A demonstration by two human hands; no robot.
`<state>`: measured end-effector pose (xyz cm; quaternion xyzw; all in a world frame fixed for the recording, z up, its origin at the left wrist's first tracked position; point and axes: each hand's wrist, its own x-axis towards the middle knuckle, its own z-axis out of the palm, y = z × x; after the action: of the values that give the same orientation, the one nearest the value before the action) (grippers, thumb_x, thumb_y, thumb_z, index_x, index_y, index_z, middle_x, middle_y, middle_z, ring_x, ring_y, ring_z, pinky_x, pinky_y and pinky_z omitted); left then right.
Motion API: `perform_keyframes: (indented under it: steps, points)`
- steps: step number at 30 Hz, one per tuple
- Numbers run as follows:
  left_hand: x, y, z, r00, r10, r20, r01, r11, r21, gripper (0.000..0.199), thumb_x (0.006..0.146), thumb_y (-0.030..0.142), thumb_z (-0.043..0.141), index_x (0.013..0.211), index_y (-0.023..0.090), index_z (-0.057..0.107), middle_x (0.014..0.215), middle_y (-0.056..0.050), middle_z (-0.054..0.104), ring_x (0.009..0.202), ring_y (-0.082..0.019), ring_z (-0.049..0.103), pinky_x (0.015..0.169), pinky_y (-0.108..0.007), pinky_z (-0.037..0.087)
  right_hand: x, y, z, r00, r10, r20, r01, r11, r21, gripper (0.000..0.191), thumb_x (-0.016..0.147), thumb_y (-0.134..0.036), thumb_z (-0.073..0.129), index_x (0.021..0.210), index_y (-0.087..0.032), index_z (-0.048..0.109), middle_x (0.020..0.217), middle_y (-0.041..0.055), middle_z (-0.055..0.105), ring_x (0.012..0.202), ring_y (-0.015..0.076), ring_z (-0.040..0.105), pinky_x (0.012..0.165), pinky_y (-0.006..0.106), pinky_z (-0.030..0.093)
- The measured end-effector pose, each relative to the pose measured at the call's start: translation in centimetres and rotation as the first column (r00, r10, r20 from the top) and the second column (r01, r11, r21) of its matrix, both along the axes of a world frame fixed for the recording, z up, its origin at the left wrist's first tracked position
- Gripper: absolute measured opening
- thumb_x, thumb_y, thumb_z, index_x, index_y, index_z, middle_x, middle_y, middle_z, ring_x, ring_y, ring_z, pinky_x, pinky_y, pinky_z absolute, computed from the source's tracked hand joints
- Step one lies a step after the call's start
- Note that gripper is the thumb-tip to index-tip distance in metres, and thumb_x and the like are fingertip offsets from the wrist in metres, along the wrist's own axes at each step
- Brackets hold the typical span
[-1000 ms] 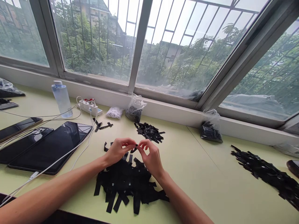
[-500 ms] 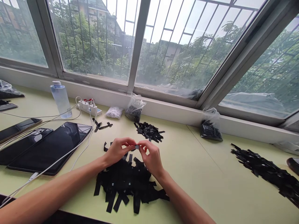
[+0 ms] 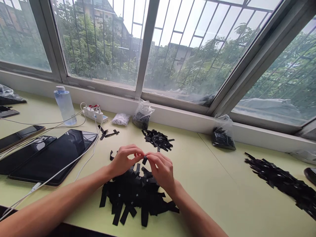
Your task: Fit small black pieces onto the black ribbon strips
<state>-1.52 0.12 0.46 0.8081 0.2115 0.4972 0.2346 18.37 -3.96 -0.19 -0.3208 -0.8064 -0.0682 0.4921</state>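
Observation:
Between my hands, just above the big pile, is a small black fabric strip (image 3: 144, 160). My left hand (image 3: 123, 160) pinches its upper end between thumb and fingertips. My right hand (image 3: 161, 167) is closed at the same spot, its fingertips meeting those of the left and partly covering the strip. Below them spreads a heap of black fabric strips (image 3: 133, 200), a few showing a small white M. One curled strip (image 3: 111, 155) lies beside my left hand.
Behind my hands lies a smaller pile of black pieces (image 3: 158, 139), with bagged black pieces (image 3: 141, 120) near the sill. A long pile (image 3: 281, 177) is at right. Leftward are a tablet (image 3: 56, 158), cables, a power strip (image 3: 95, 115) and a water bottle (image 3: 65, 107).
The strip has turned: a greyish face showed between my fingertips before, and now a black end hangs down. My right hand's fingers have closed further over it. The piles are unmoved.

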Motion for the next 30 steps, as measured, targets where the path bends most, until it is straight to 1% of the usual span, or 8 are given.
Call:
perform_keyframes:
  steps: [3, 5, 9, 12, 16, 19, 24, 30]
  points:
    - [-0.1, 0.0, 0.1, 1.000, -0.012, -0.019, 0.015, 0.989, 0.149, 0.011, 0.090, 0.013, 0.065, 0.097, 0.020, 0.070, 0.088, -0.005, 0.071, 0.083, -0.016, 0.065, 0.077, -0.030, 0.053, 0.0, -0.2, 0.1, 1.000, 0.020, 0.001, -0.020, 1.000, 0.001, 0.027, 0.094, -0.004, 0.054, 0.107, -0.025, 0.063, 0.101, 0.0046, 0.074, 0.087, 0.0181, 0.069, 0.078, 0.033, 0.055]
    - [-0.1, 0.0, 0.1, 0.999, -0.009, -0.033, 0.015, 0.979, 0.203, 0.014, 0.089, 0.011, 0.065, 0.098, 0.020, 0.069, 0.089, -0.005, 0.071, 0.086, -0.017, 0.065, 0.079, -0.030, 0.053, -0.1, -0.2, 0.2, 1.000, 0.023, -0.017, -0.024, 0.999, -0.032, 0.024, 0.096, -0.006, 0.052, 0.106, -0.025, 0.063, 0.099, 0.0044, 0.074, 0.086, 0.0181, 0.069, 0.077, 0.033, 0.055]
    - [-0.1, 0.3, 0.1, 0.998, 0.009, -0.058, 0.004, 0.977, 0.215, 0.013, 0.089, 0.011, 0.064, 0.097, 0.019, 0.068, 0.089, -0.005, 0.070, 0.087, -0.017, 0.064, 0.079, -0.030, 0.054, 0.1, 0.2, 0.4, 1.000, 0.005, -0.017, -0.007, 0.993, -0.119, 0.016, 0.098, -0.013, 0.053, 0.100, -0.024, 0.064, 0.089, 0.0028, 0.073, 0.079, 0.0168, 0.067, 0.073, 0.031, 0.052]
    - [-0.1, 0.8, 0.0, 0.997, 0.022, -0.075, -0.007, 0.980, 0.199, 0.010, 0.090, 0.012, 0.064, 0.095, 0.019, 0.068, 0.088, -0.004, 0.070, 0.086, -0.016, 0.064, 0.079, -0.030, 0.054, 1.2, 1.3, 0.4, 0.997, -0.064, 0.031, 0.069, 0.981, -0.183, 0.011, 0.098, -0.018, 0.056, 0.095, -0.023, 0.065, 0.088, 0.0032, 0.072, 0.079, 0.0176, 0.065, 0.073, 0.031, 0.050]
    - [-0.4, 1.6, -0.2, 0.993, 0.049, -0.111, -0.027, 0.981, 0.190, 0.009, 0.092, 0.014, 0.061, 0.093, 0.019, 0.068, 0.087, -0.004, 0.071, 0.086, -0.017, 0.064, 0.079, -0.030, 0.054, 3.6, 3.0, -0.3, 0.949, -0.171, 0.265, 0.237, 0.941, -0.243, 0.012, 0.095, -0.014, 0.058, 0.093, -0.023, 0.067, 0.088, 0.0036, 0.073, 0.085, 0.0215, 0.062, 0.081, 0.037, 0.044]
    - [-0.6, 1.9, -0.2, 0.985, 0.052, -0.164, -0.017, 0.978, 0.209, 0.009, 0.093, 0.014, 0.060, 0.093, 0.020, 0.068, 0.089, -0.005, 0.072, 0.088, -0.017, 0.064, 0.081, -0.032, 0.053, 4.8, 3.9, -1.3, 0.909, -0.201, 0.366, 0.309, 0.913, -0.265, 0.013, 0.093, -0.013, 0.062, 0.095, -0.024, 0.069, 0.091, 0.0038, 0.074, 0.090, 0.0234, 0.061, 0.086, 0.040, 0.041]
    - [-0.6, 1.9, -0.1, 0.968, 0.035, -0.247, 0.040, 0.956, 0.290, 0.010, 0.094, 0.016, 0.059, 0.094, 0.020, 0.069, 0.089, -0.005, 0.073, 0.089, -0.018, 0.064, 0.083, -0.033, 0.053, 4.5, 4.6, -2.3, 0.897, -0.189, 0.400, 0.322, 0.899, -0.297, 0.014, 0.092, -0.014, 0.063, 0.093, -0.025, 0.072, 0.092, 0.0033, 0.073, 0.090, 0.0223, 0.059, 0.086, 0.039, 0.040]
    - [-0.6, 1.9, -0.3, 0.940, 0.050, -0.338, 0.079, 0.931, 0.357, 0.012, 0.096, 0.017, 0.057, 0.096, 0.020, 0.069, 0.091, -0.006, 0.072, 0.089, -0.019, 0.062, 0.081, -0.033, 0.053, 3.7, 5.0, -2.3, 0.897, -0.169, 0.408, 0.322, 0.883, -0.340, 0.021, 0.092, -0.008, 0.058, 0.082, -0.021, 0.070, 0.087, 0.0028, 0.070, 0.088, 0.0206, 0.058, 0.085, 0.036, 0.041]
